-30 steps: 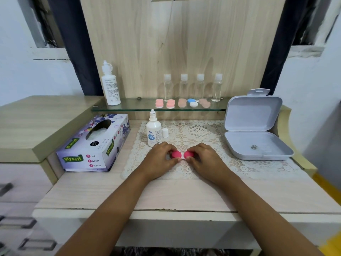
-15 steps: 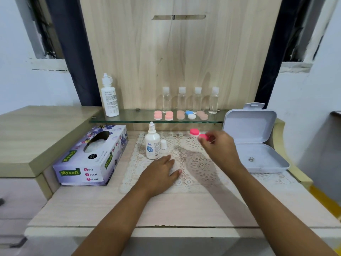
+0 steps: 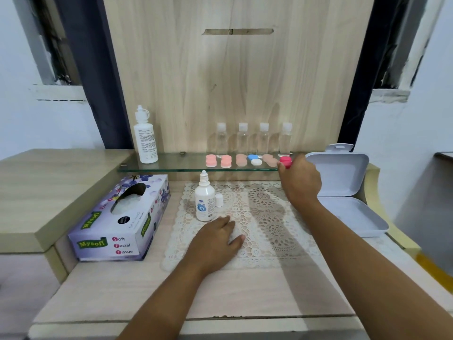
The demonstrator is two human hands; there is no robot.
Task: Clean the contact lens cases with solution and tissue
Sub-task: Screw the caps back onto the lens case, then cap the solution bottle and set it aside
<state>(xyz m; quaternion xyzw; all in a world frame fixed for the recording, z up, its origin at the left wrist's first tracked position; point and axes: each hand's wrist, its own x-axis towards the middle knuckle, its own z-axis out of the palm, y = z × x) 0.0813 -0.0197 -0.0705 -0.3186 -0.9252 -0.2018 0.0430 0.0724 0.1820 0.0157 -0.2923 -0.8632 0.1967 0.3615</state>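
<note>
Glass shelf (image 3: 171,165) mid-frame is receiving the bright pink round lens case (image 3: 285,160), right hand (image 3: 300,181) pinching it beside the row, left hand (image 3: 215,238) lying flat and empty on the white lace mat (image 3: 269,217); this case looks finished.

Tissue box (image 3: 115,222): "Mysoft", "Soft Facial Tissue". Bottle labels too small to read.

right hand (image 3: 299,180) holding red lens case (image 3: 285,161), glass shelf (image 3: 171,165)

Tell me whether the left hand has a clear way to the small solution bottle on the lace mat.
Probably yes. The left hand lies flat and empty on the lace mat, just in front of the small solution bottle, with nothing between them.
</note>
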